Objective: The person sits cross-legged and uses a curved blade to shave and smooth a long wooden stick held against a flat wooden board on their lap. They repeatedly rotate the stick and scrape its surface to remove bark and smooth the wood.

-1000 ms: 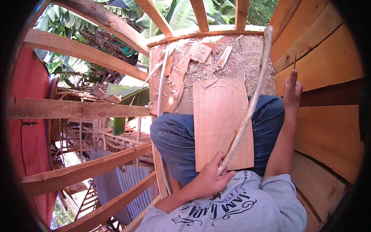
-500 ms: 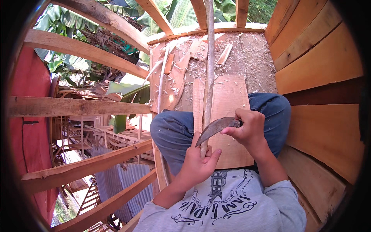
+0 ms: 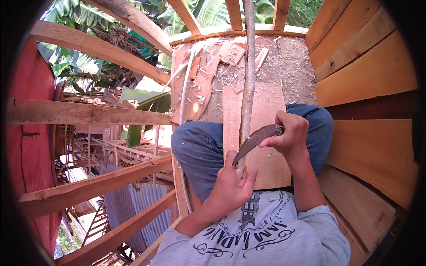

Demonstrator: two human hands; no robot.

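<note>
In my right hand (image 3: pixel 290 133) is a curved, dark-bladed knife (image 3: pixel 257 139), its short handle wrapped by my fingers. The blade slants down and left, its tip close to my left hand (image 3: pixel 235 179). That hand is closed around the lower end of a long, thin wooden stick (image 3: pixel 249 80), which runs away from me past the far rail. The blade lies across the stick just above my left fingers; whether it cuts in, I cannot tell. Under the stick, a pale wooden board (image 3: pixel 268 159) rests across my lap between my knees.
Wood shavings litter the plank floor (image 3: pixel 293 66) ahead, with loose bark strips (image 3: pixel 206 84) at the left. A plank wall (image 3: pixel 368 155) stands close on my right. Wooden rails (image 3: pixel 93 111) line the open left side, with corrugated metal sheets (image 3: pixel 153 206) below. Banana leaves hang beyond.
The stick's far part has swung slightly to the right. My right hand and the knife have shifted a little up and right, and the blade tilts more steeply. My left hand keeps its hold.
</note>
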